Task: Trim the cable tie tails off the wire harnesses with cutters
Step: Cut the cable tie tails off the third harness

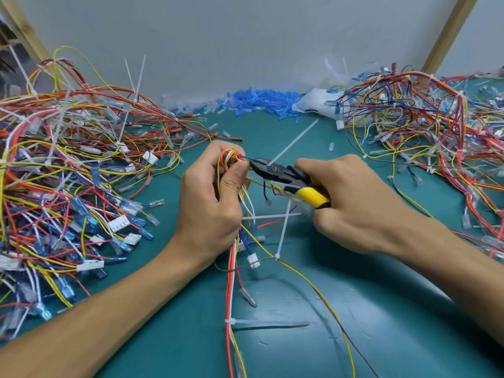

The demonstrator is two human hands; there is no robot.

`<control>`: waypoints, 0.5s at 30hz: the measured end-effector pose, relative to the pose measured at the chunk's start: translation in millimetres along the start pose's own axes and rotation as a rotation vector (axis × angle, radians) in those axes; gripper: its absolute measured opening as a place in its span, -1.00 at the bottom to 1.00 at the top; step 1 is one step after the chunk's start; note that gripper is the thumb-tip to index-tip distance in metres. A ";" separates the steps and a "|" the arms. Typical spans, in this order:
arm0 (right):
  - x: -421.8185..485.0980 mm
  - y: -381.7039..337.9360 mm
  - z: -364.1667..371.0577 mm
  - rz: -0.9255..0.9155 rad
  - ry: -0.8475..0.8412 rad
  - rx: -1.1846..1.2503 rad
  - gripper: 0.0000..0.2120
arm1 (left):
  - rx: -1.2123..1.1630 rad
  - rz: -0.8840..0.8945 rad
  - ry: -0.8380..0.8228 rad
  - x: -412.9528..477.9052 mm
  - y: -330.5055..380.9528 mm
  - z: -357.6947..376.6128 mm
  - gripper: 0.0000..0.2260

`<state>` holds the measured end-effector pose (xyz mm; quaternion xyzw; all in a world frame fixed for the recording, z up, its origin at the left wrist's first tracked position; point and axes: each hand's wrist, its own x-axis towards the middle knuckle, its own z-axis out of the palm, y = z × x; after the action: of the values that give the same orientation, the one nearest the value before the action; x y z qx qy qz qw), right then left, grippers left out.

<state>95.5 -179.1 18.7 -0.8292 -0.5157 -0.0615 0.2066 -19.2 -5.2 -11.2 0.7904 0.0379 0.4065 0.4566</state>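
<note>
My left hand (210, 197) grips a bundle of red, yellow, white and blue wires, the wire harness (231, 257), which hangs down across the green mat toward me. My right hand (351, 203) grips the yellow and black handles of the cutters (283, 177). The dark jaws meet the bundle right at my left thumb. A long white cable tie tail (294, 141) sticks up to the right from the jaws. Two more white tie tails (283, 230) cross just below the cutters, and another tie (230, 321) wraps the harness lower down.
A big heap of harnesses (62, 173) with long tie tails fills the left of the green mat (368, 309). Another heap (431, 132) lies at the right. Blue and clear terminal sleeves (259, 102) pile along the grey back wall beside a white bag (316, 103).
</note>
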 end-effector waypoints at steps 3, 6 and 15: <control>-0.7 0.5 -0.8 0.013 -0.001 0.013 -0.83 | 0.003 0.019 -0.017 -0.6 -1.1 -0.4 -0.90; -0.1 2.5 0.7 0.032 0.018 -0.015 -0.82 | -0.001 0.025 -0.009 -0.6 -1.4 -0.6 -0.91; 0.9 8.2 2.1 -0.002 0.031 -0.029 -0.88 | -0.006 -0.006 -0.033 -1.2 -3.4 -0.9 -0.87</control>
<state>102.9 -180.6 14.7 -0.8305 -0.5123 -0.0819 0.2027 -19.5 -3.2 -14.3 0.7956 0.0315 0.3923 0.4606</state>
